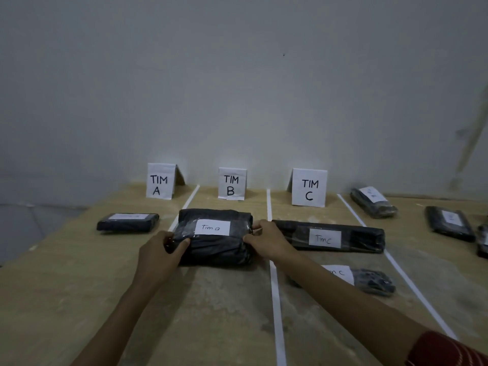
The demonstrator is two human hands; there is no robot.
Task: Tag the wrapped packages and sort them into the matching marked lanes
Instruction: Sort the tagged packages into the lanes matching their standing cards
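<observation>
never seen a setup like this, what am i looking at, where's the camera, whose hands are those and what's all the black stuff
There is no machine here. A person works with bare hands, and the single picture comes from a camera worn on their head, looking forward and down.

The left hand and the right hand each grip one end of the Tim B package, a black wrapped bundle with a white tag. It lies on the wooden table in front of the TIM B sign.

The white tape lines split the table into lanes. The TIM A sign and the TIM C sign stand by the wall.

The lane A package has a tag too blurred to read. In lane C lie the long package, tagged Tim C, and the smaller package. The spare packages lie at the far right.
</observation>
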